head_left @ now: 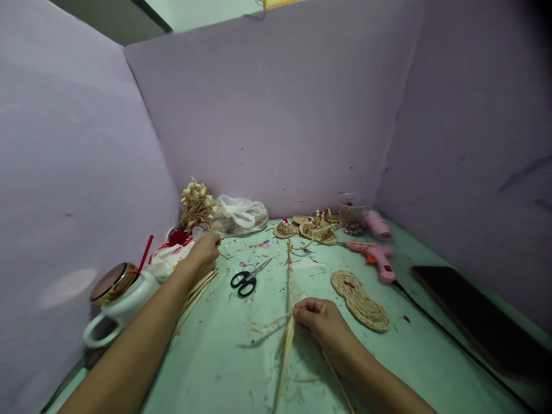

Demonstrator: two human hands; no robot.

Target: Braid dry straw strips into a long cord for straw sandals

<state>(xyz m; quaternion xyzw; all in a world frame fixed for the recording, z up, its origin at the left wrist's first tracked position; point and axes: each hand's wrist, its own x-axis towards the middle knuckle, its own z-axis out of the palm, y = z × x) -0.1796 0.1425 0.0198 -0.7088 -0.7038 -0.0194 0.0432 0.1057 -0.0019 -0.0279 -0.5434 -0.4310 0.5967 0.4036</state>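
Note:
My right hand (pixel 321 323) is closed in a pinch on a braided straw strand (pixel 290 276) that runs away from me across the green table (pixel 241 356); loose straw ends fan out below the pinch. My left hand (pixel 206 250) reaches far left, fingers curled down over a bundle of straw strips (pixel 196 294) beside a red and white bag (pixel 170 257); what the fingers grip is hidden. Black scissors (pixel 248 280) lie between the hands. A woven straw mat shaped like a figure eight (pixel 360 300) lies right of my right hand.
A white cup with a gold lid (pixel 118 299) stands at the left. A pink glue gun (pixel 376 257) with its cord, small woven pieces (pixel 317 228), a clear cup (pixel 353 211), a white plastic bag (pixel 241 214) and dried flowers (pixel 196 201) sit at the back. A dark phone (pixel 466 313) lies right. Purple walls enclose the table.

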